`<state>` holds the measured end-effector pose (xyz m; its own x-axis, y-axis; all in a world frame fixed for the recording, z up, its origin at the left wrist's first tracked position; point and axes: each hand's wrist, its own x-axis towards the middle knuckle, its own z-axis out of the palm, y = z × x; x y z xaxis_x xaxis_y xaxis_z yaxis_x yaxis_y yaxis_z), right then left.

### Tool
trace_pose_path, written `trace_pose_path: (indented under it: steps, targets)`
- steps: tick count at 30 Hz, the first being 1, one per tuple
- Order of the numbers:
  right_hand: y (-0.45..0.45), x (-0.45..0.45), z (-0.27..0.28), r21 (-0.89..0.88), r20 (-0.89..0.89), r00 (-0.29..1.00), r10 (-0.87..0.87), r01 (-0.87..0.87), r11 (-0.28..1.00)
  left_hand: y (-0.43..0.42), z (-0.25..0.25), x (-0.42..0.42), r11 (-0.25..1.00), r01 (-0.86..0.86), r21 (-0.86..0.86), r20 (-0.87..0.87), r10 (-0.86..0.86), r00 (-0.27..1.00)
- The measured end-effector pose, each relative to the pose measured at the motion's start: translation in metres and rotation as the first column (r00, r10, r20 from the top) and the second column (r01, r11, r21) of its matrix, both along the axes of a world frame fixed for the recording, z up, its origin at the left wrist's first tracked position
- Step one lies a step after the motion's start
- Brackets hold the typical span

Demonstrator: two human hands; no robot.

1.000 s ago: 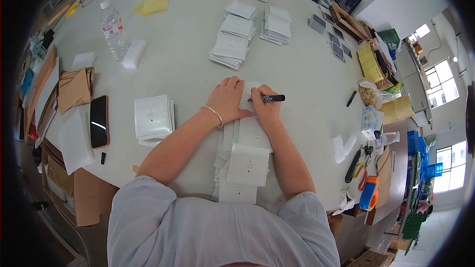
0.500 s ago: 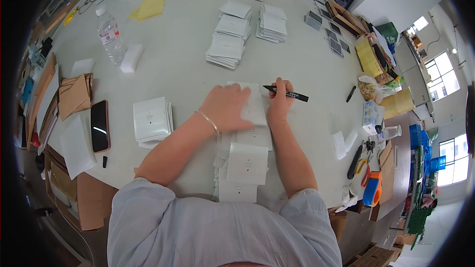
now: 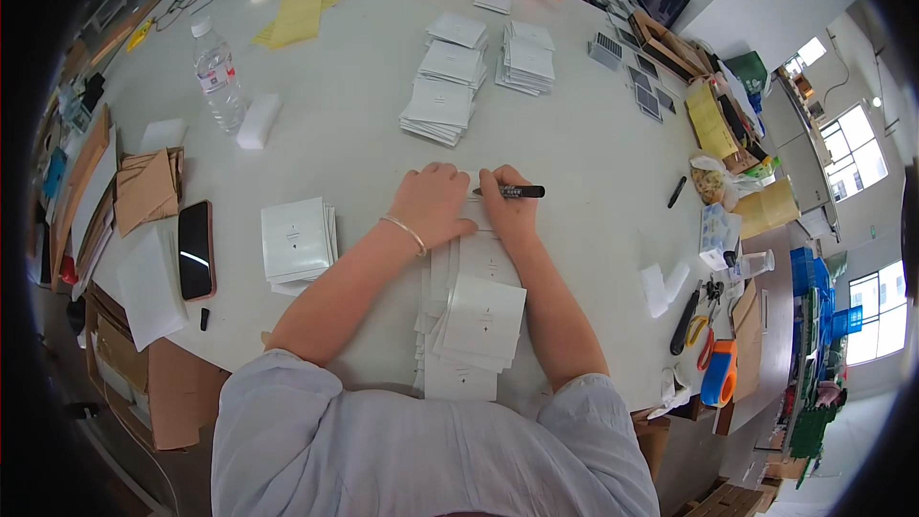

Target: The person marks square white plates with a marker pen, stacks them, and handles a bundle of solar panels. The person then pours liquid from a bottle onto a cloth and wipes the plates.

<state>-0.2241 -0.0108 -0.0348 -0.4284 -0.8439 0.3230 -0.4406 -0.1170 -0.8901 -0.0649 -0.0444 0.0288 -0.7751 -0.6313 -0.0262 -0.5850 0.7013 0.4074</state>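
A person's left hand (image 3: 433,203) lies palm down at center frame, fingers extended and grasping nothing visible, over the upper end of a row of white packets (image 3: 484,316); just beside it, the right hand (image 3: 509,209) grips a black marker (image 3: 522,191). Half a second ago the marker was farther right, the hands apart. On the pale table (image 3: 345,134), a phone (image 3: 195,251) lies at left; windows (image 3: 878,311) brighten the room at right.

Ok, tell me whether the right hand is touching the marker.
Touching. The head view shows the right hand gripping the marker, whose black barrel lies against the fingers and sticks out beyond them.
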Motion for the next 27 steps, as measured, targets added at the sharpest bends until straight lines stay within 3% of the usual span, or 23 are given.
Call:
trace_pose_path:
  steps: [2,3,5,10,12,16,25,27]
  targets:
    - [0.000,0.000,0.002,-0.010,-0.030,1.000,0.005,-0.005,1.000,-0.002,-0.015,0.001,0.973,-0.042,-0.229,-0.057,0.029,0.998]
    - [0.000,0.001,0.003,-0.015,-0.056,0.998,0.005,-0.006,1.000,-0.002,-0.012,0.001,0.973,-0.042,-0.228,-0.057,0.030,0.998]
    - [0.000,0.002,0.004,-0.007,-0.086,0.996,-0.002,0.001,1.000,-0.004,-0.004,-0.002,1.000,-0.003,0.013,0.053,0.002,0.999]
    - [0.001,-0.002,-0.001,-0.004,-0.124,0.992,0.021,-0.022,1.000,-0.006,-0.009,0.000,1.000,0.004,-0.003,0.030,-0.004,1.000]
    - [0.003,-0.003,-0.002,-0.090,0.096,0.994,0.061,-0.053,0.995,-0.006,-0.011,0.000,1.000,0.004,-0.009,0.025,-0.004,1.000]
    - [0.009,-0.001,0.001,-0.088,0.203,0.976,0.074,-0.057,0.994,-0.006,-0.010,-0.001,1.000,-0.013,-0.003,0.013,0.013,1.000]
    - [0.012,0.003,0.002,-0.053,-0.015,0.993,0.120,-0.121,0.991,-0.004,-0.017,0.001,0.997,-0.045,-0.069,-0.048,0.042,0.998]
    - [0.012,0.000,0.004,0.011,-0.048,0.997,0.061,-0.061,0.998,-0.005,-0.014,-0.002,0.998,-0.033,-0.052,-0.030,0.031,0.999]
